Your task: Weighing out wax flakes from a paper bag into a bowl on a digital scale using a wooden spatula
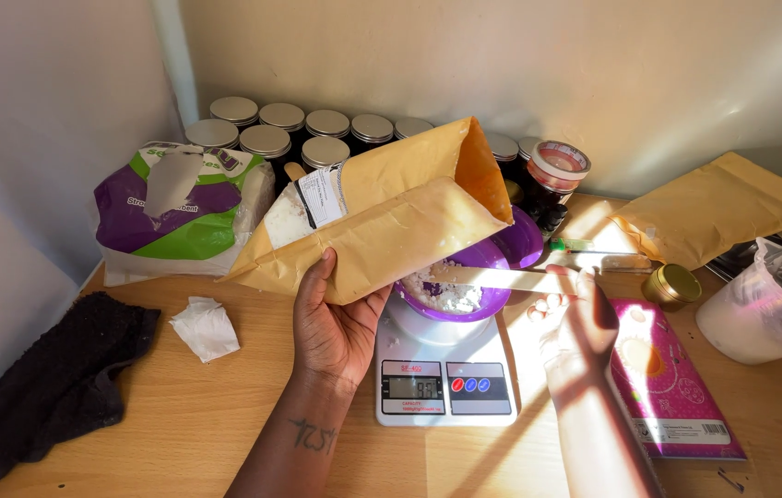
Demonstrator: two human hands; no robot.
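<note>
- A black cloth (pixel 45 383) lies at the far left of the table (pixel 188 424), well left of the left fingers.
- A crumpled tissue (pixel 206 327) sits near the left hand, on its left.
- A purple, green and white bag (pixel 179 217) rests behind the tissue, with a row of lidded jars (pixel 303 124) along the wall.
- The left hand (pixel 336 323) grips a brown paper bag (pixel 382 217) from below, fingers wrapped round its lower edge; the open mouth tilts to the right.
- Just right of those fingers, a purple bowl (pixel 465 300) of white flakes stands on a white kitchen scale (pixel 446 369).
- The right hand (pixel 571 318) closes its fingers on a flat stick (pixel 492 277) reaching into the bowl.
- Right of the right fingers lie a pink booklet (pixel 672 387), a small gold tin (pixel 672 286), another brown envelope (pixel 718 212) and a clear bag of white powder (pixel 769 309).
</note>
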